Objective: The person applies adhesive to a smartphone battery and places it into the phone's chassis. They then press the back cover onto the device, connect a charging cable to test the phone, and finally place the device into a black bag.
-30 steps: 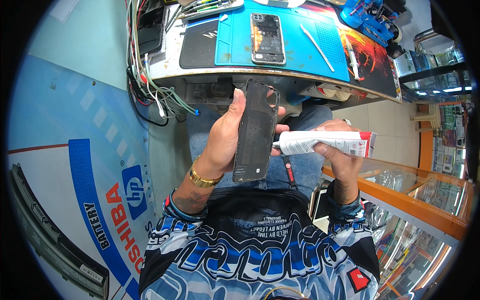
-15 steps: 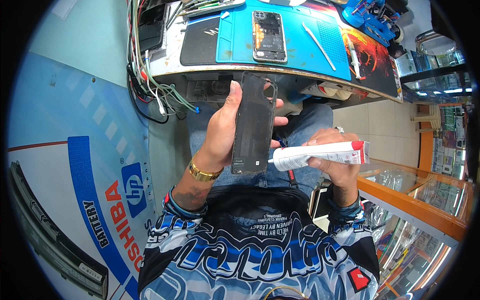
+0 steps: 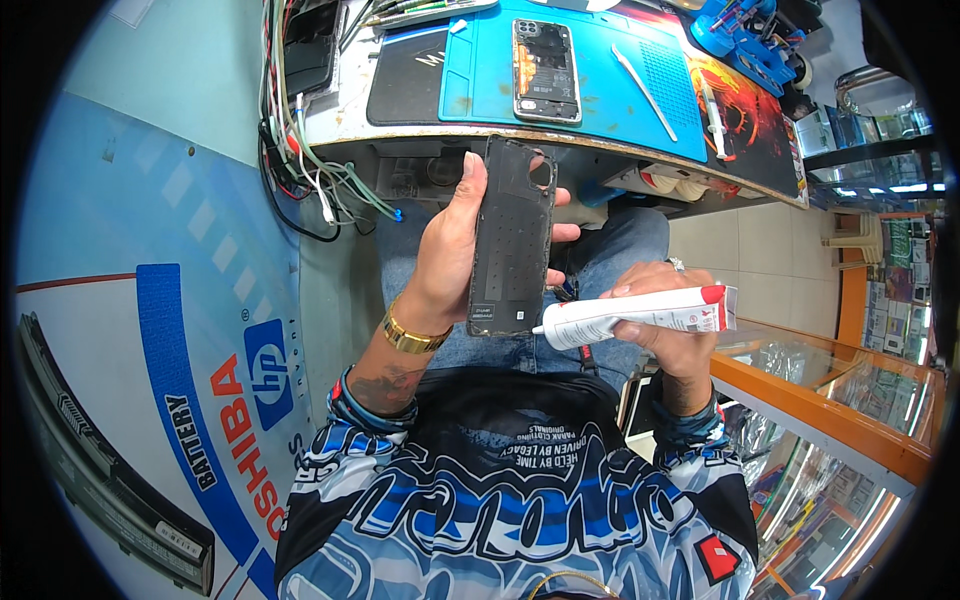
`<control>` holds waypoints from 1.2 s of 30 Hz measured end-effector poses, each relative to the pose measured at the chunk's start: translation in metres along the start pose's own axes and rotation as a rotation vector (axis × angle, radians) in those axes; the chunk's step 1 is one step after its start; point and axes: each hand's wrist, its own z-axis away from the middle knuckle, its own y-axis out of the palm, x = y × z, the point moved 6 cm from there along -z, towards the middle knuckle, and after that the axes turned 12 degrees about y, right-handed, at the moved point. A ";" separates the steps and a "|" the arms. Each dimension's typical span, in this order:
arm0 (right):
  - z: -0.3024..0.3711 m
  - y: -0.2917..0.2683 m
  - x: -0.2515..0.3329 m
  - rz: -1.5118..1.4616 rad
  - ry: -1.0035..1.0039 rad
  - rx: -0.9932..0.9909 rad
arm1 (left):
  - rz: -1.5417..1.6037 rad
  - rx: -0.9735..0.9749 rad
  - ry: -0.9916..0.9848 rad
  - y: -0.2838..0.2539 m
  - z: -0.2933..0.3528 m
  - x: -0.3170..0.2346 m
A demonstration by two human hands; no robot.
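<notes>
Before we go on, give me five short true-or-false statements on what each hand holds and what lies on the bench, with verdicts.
1. The left hand holds a dark phone back cover. True.
2. The right hand holds a screwdriver. False: it holds a white tube with a red-marked end.
3. The tube's nozzle points toward the near end of the cover. True.
4. The opened phone lies on the floor. False: it lies on the blue mat.
5. A slim white tool lies left of the phone. False: it lies to the right.
</notes>
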 end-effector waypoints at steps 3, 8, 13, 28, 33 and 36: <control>-0.001 0.003 0.002 -0.021 -0.012 0.000 | 0.020 -0.006 -0.003 0.001 -0.001 0.000; -0.005 0.009 0.005 -0.037 -0.043 0.005 | 0.022 -0.005 -0.009 0.003 -0.002 0.002; -0.008 0.014 0.006 -0.057 -0.054 0.007 | 0.024 -0.012 -0.010 0.005 -0.003 0.003; -0.016 0.024 0.011 -0.085 -0.067 0.029 | 0.059 -0.013 -0.004 0.010 -0.008 0.012; -0.018 0.025 0.009 -0.162 -0.062 -0.053 | 0.045 0.001 0.028 0.009 -0.009 0.012; -0.017 0.023 0.007 -0.180 -0.053 -0.049 | 0.039 -0.014 0.029 0.012 -0.008 0.009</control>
